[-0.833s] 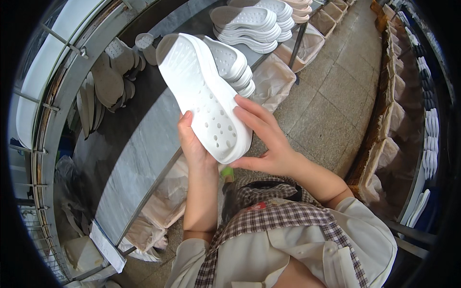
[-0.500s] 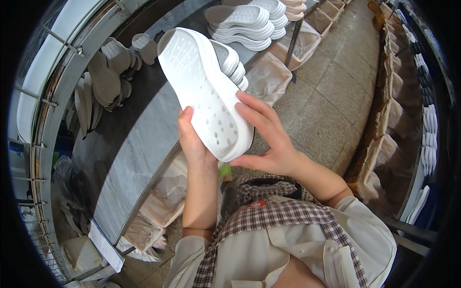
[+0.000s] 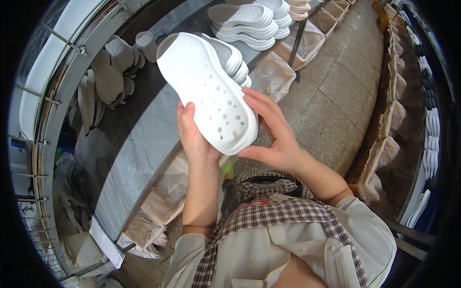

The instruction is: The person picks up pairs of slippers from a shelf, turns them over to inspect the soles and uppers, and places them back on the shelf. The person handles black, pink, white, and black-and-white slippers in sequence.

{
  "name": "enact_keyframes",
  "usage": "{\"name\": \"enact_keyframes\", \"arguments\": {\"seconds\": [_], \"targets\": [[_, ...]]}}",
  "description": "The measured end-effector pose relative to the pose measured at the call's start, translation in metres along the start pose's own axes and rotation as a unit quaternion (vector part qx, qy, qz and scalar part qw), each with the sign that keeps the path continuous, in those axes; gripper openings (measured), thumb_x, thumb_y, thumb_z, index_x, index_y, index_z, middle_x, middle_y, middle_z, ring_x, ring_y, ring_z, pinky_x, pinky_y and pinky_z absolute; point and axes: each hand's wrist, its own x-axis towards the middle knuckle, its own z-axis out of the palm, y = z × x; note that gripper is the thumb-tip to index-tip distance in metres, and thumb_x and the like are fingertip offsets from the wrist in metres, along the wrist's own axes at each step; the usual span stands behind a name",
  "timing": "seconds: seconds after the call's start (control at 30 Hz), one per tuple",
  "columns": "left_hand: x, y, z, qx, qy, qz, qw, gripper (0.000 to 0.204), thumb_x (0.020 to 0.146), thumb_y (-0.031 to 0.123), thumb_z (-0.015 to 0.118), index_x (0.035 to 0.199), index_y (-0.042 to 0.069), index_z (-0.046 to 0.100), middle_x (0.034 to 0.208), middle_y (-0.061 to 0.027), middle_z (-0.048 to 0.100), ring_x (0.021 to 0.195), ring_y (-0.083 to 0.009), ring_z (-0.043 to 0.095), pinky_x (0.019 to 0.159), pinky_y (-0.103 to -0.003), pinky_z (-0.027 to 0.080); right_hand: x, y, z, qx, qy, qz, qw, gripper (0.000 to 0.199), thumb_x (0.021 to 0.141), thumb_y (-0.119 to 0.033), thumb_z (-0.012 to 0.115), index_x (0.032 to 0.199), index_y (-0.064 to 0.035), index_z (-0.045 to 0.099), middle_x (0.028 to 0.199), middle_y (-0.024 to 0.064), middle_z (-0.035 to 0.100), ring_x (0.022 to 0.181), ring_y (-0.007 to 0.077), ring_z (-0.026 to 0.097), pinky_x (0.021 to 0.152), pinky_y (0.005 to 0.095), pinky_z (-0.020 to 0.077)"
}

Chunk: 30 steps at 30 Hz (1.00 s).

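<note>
A white shoe sole (image 3: pixel 204 81), wide and dotted with small holes, is raised in front of me with its far end angled to the upper left. My left hand (image 3: pixel 196 137) grips its left edge near the closer end, thumb on the side and the other fingers mostly hidden beneath. On the opposite side, my right hand (image 3: pixel 274 137) has its fingertips along the right edge and its thumb by the near end. Just behind the held piece, a small stack of similar white soles (image 3: pixel 236 65) lies partly covered by it.
More white soles (image 3: pixel 242 24) are piled farther along the grey table (image 3: pixel 129 153). Greyish soles (image 3: pixel 106 79) stand at the left beside a metal rail (image 3: pixel 56 91). Lined bins (image 3: pixel 273 74) sit below the table edge. Across the tiled floor (image 3: pixel 326 96) runs another row of lined baskets (image 3: pixel 384 149).
The sole has tilted between my hands, so its holed face looks flatter and its side wall shows less. Its near end has shifted slightly up and right, with my hands following.
</note>
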Motion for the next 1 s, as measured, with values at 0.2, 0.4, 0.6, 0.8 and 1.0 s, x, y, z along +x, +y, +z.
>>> {"name": "enact_keyframes", "arguments": {"seconds": [0.2,0.4,0.6,0.8,1.0], "targets": [[-0.004,0.007,0.013,0.094,0.032,0.091,0.991,0.057,0.090,0.021,0.050,0.133,-0.001,0.021,0.119,-0.0205,0.047,0.105,-0.0273,0.055,0.085,-0.039,0.050,0.003,0.001,0.012,0.106,0.022,0.078,0.991,0.083,0.069,-0.026,0.078,0.133,0.0000,0.033,0.132,0.0190,0.036,0.123,0.0313,0.037,0.100,0.0392,0.0345],[-0.013,0.012,0.025,0.129,0.120,0.095,0.980,0.057,0.091,0.022,0.049,0.135,0.003,0.018,0.123,-0.0200,0.045,0.108,-0.0284,0.053,0.087,-0.041,0.049,0.019,0.003,0.023,0.072,0.047,0.144,0.986,0.060,0.076,-0.022,0.070,0.123,-0.0002,0.039,0.115,0.0134,0.043,0.101,0.0211,0.048,0.085,0.0336,0.0425],[-0.008,0.025,0.009,0.005,0.076,-0.051,0.996,0.053,0.092,0.040,0.040,0.129,0.002,0.042,0.122,-0.0144,0.054,0.107,-0.0276,0.056,0.091,-0.041,0.046,0.038,-0.008,0.020,0.236,0.048,0.270,0.932,0.028,0.089,-0.022,0.057,0.109,-0.0035,0.049,0.096,0.0018,0.049,0.066,0.0031,0.052,0.050,0.0188,0.0431],[-0.010,0.027,0.005,-0.032,0.105,-0.100,0.989,0.055,0.090,0.045,0.039,0.127,0.004,0.046,0.122,-0.0124,0.055,0.108,-0.0271,0.056,0.091,-0.041,0.045,0.046,-0.017,0.023,0.231,0.043,0.272,0.933,0.023,0.093,-0.023,0.051,0.106,-0.0050,0.052,0.089,-0.0005,0.053,0.066,0.0024,0.053,0.048,0.0179,0.0436],[-0.010,0.027,0.005,-0.021,0.120,-0.092,0.988,0.054,0.089,0.045,0.040,0.125,0.005,0.049,0.121,-0.0111,0.056,0.107,-0.0265,0.056,0.090,-0.041,0.046,0.045,-0.017,0.026,0.225,0.050,0.272,0.934,0.022,0.094,-0.024,0.049,0.107,-0.0061,0.053,0.086,-0.0023,0.055,0.066,0.0009,0.051,0.051,0.0163,0.0418]]}}
